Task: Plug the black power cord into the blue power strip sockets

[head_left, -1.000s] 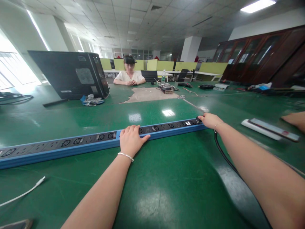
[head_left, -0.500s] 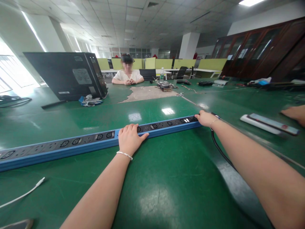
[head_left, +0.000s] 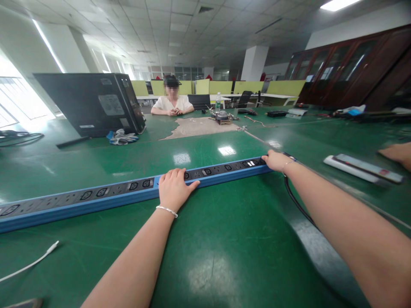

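A long blue power strip [head_left: 221,173] with black sockets lies slantwise across the green table [head_left: 224,239]. My left hand [head_left: 174,188] grips it near the middle, fingers over the top and thumb along the near side. At the strip's right end, my right hand [head_left: 274,161] is closed with its fingertips at the last sockets; what they pinch there is too small to make out. A black cable [head_left: 295,201] runs from that end under my right forearm.
A black computer case [head_left: 86,105] and gloves [head_left: 122,137] stand back left. A white cable [head_left: 38,259] lies front left. At right are a white object with a phone [head_left: 369,164] and another person's hand [head_left: 396,153]. Across the table sits a person [head_left: 172,102].
The view has shifted very slightly. Both hands stay at the same places on the power strip.
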{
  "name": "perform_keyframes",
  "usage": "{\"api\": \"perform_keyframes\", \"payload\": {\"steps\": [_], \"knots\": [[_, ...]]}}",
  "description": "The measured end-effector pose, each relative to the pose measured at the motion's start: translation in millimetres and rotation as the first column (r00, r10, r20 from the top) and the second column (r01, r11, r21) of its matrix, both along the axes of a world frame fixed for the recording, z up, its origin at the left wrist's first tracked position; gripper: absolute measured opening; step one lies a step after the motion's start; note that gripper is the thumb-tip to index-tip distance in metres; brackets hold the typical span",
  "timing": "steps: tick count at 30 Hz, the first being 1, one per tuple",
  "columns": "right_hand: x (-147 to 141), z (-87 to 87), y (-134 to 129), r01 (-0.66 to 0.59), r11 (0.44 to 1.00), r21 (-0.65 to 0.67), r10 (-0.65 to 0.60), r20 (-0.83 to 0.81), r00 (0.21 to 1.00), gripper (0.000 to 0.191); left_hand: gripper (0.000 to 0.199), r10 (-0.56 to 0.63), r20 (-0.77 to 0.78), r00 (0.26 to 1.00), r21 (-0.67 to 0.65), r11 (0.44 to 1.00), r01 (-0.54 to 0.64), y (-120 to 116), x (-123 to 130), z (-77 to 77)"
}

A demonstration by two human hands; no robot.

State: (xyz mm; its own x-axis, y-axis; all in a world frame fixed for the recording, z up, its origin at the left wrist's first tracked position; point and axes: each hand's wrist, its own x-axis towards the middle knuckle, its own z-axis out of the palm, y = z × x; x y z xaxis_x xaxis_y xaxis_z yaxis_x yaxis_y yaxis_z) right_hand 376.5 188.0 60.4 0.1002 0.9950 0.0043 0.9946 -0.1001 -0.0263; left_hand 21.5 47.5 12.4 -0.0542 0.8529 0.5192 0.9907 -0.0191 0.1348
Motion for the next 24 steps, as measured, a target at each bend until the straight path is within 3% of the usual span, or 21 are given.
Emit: {"api": "perform_keyframes", "payload": {"steps": [3,11,24], "knots": [[-1.1,-4.1,-5.8,0.074,0.997,-0.013,-0.074,0.004,0.997,0.046,0.059,-0.003,0.000,1.000,0.007,1.000,0.003,-0.1,0.1,-0.5],[-6.7,-3.4,-13.6,0.092,0.995,0.026,-0.091,-0.019,0.996,0.043,0.060,0.004,0.002,1.000,-0.003,1.000,-0.004,-0.1,1.0,0.5],[-6.8,6.2,-0.8,0.084,0.995,-0.051,-0.081,0.054,0.995,0.043,0.058,0.005,-0.009,1.000,0.012,1.000,-0.005,-0.9,0.0,-0.5]]}}
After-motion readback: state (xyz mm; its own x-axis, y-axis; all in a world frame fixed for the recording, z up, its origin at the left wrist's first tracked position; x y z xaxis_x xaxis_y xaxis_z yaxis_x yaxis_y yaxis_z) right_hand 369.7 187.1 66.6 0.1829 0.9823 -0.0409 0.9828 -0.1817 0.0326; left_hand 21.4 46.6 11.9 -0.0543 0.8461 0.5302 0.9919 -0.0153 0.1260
